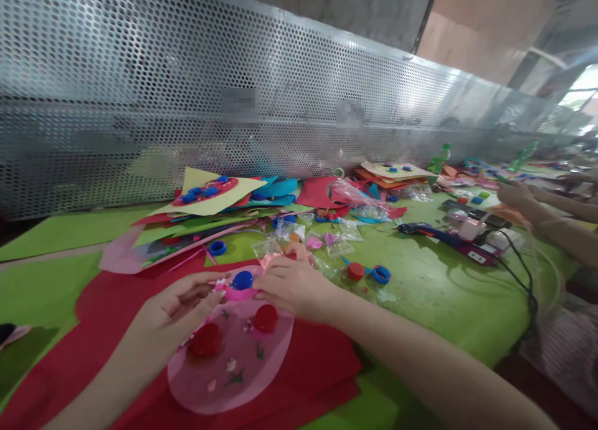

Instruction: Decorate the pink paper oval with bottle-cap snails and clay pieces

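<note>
A pink oval piece (210,386) with red caps (265,318), small flowers and green leaf bits lies on red sheets (317,380). At its far end is a pink strip with a blue cap (242,280). My left hand (172,305) comes from the left, its thumb and fingers pinched on the strip's left end. On the other side, my right hand (294,283) has its fingers closed at the strip's right edge, beside the blue cap; whatever lies between those fingertips is hidden.
Stacked coloured sheets (224,199) and small plastic bags (350,229) lie beyond my hands. A power strip (476,252) with cables and loose caps (381,274) are to the right. Another person's hands (518,199) are at the far right. A perforated metal panel (289,75) stands behind.
</note>
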Motion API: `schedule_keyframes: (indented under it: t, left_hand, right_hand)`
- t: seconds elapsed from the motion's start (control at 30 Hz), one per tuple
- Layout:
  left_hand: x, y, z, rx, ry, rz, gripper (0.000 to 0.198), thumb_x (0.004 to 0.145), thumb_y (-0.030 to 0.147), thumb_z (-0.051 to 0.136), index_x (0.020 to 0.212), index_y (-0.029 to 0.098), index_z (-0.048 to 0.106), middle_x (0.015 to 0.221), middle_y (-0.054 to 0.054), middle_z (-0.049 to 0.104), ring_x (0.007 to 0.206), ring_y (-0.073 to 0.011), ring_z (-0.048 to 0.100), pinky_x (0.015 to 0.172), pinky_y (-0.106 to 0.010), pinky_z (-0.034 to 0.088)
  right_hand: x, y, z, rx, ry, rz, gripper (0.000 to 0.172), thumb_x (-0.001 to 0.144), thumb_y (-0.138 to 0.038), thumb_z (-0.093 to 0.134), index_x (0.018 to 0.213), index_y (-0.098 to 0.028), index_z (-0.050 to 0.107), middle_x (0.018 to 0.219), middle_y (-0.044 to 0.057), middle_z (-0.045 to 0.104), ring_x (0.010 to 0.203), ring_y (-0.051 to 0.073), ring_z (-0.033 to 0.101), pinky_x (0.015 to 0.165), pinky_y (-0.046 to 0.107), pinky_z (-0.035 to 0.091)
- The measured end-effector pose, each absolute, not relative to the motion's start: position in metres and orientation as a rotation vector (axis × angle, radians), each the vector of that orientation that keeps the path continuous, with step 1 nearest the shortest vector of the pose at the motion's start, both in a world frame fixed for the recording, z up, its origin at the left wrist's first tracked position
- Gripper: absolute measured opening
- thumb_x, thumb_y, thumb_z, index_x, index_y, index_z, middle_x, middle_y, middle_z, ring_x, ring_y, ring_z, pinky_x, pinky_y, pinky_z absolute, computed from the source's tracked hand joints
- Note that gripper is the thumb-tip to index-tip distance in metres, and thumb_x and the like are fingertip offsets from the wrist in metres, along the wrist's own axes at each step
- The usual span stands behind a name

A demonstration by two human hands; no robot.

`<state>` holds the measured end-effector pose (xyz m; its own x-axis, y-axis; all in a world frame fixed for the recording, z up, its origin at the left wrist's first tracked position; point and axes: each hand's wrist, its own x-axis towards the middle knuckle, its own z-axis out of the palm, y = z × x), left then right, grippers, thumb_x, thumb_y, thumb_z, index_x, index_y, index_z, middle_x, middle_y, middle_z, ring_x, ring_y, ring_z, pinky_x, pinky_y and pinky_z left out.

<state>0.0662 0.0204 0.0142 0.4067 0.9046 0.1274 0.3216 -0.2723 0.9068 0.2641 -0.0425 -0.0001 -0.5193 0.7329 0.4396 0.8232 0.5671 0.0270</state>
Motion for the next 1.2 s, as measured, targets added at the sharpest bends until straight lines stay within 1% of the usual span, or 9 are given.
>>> schedule_keyframes:
  t: [0.1,0.2,0.4,0.53,0.7,0.8,0.97,1.1,1.2]
  left_hand:
    - [0.065,0.02,0.012,1.628,1.04,0.765,0.05,0.045,0.044,0.071,0.088,0.02,0.061,0.086,-0.006,0.071,0.082,-0.0223,0.067,0.068,-0.026,0.056]
    - [0.062,0.019,0.007,1.64,1.047,0.747,0.053,0.046,0.043,0.072,0.092,0.021,0.057,0.083,-0.004,0.07,0.076,-0.0213,0.066,0.064,-0.026,0.056]
    - [0.059,0.015,0.0,1.818,0.968,0.704,0.048,0.064,0.044,0.063,0.105,0.021,0.052,0.086,-0.003,0.067,0.083,-0.0184,0.064,0.071,-0.023,0.052]
    - [0.059,0.016,0.003,1.859,0.954,0.66,0.048,0.064,0.044,0.063,0.104,0.02,0.053,0.084,-0.003,0.067,0.08,-0.0178,0.064,0.069,-0.021,0.052]
    - [0.059,0.015,0.004,1.863,0.914,0.674,0.043,0.064,0.041,0.063,0.102,0.022,0.055,0.096,-0.003,0.067,0.09,-0.0176,0.062,0.076,-0.021,0.051]
    - [0.059,0.011,0.004,1.831,0.908,0.638,0.044,0.065,0.04,0.064,0.103,0.022,0.054,0.099,-0.003,0.067,0.092,-0.0183,0.062,0.078,-0.023,0.051]
    - [0.062,0.006,0.007,1.744,0.955,0.738,0.042,0.067,0.04,0.062,0.103,0.022,0.052,0.094,-0.002,0.068,0.088,-0.017,0.062,0.079,-0.023,0.05]
    - [0.062,0.009,0.009,1.735,0.9,0.715,0.044,0.063,0.037,0.066,0.102,0.02,0.052,0.088,-0.003,0.069,0.084,-0.0178,0.064,0.072,-0.022,0.052]
    - [0.063,0.012,0.01,1.673,0.894,0.736,0.045,0.062,0.035,0.066,0.101,0.018,0.052,0.092,-0.005,0.069,0.084,-0.0188,0.065,0.07,-0.023,0.054]
  right_hand:
    - [0.264,-0.042,-0.001,-1.243,-2.416,-0.31,0.025,0.092,-0.029,0.041,0.092,-0.014,0.06,0.082,0.006,0.066,0.082,0.016,0.054,0.074,0.025,0.039]
    - [0.264,-0.044,-0.001,-1.229,-2.419,-0.288,0.017,0.088,-0.027,0.048,0.093,-0.014,0.06,0.084,0.005,0.066,0.083,0.016,0.054,0.075,0.026,0.039]
    - [0.263,-0.047,0.001,-1.217,-2.462,-0.248,0.018,0.087,-0.029,0.05,0.092,-0.014,0.06,0.082,0.007,0.065,0.081,0.016,0.055,0.07,0.027,0.04]
    - [0.262,-0.047,0.001,-1.206,-2.487,-0.234,0.023,0.089,-0.03,0.047,0.094,-0.013,0.061,0.083,0.006,0.066,0.083,0.017,0.054,0.073,0.027,0.04]
    - [0.265,-0.047,0.002,-1.131,-2.579,-0.222,0.024,0.092,-0.026,0.041,0.102,-0.014,0.059,0.095,0.006,0.067,0.091,0.017,0.052,0.085,0.03,0.036]
    - [0.264,-0.047,0.002,-1.135,-2.586,-0.144,0.025,0.092,-0.026,0.04,0.104,-0.013,0.058,0.099,0.008,0.066,0.094,0.018,0.052,0.087,0.033,0.036]
    - [0.26,-0.049,0.005,-1.257,-2.41,0.146,0.019,0.087,-0.026,0.05,0.098,-0.013,0.059,0.093,0.01,0.065,0.092,0.019,0.053,0.082,0.031,0.038]
    - [0.257,-0.05,0.007,-1.271,-2.307,0.259,0.014,0.084,-0.027,0.055,0.09,-0.015,0.058,0.09,0.007,0.064,0.088,0.017,0.056,0.079,0.029,0.038]
    - [0.256,-0.05,0.004,-1.284,-2.194,0.364,0.01,0.084,-0.025,0.055,0.087,-0.016,0.057,0.088,0.005,0.065,0.086,0.017,0.057,0.084,0.033,0.035]
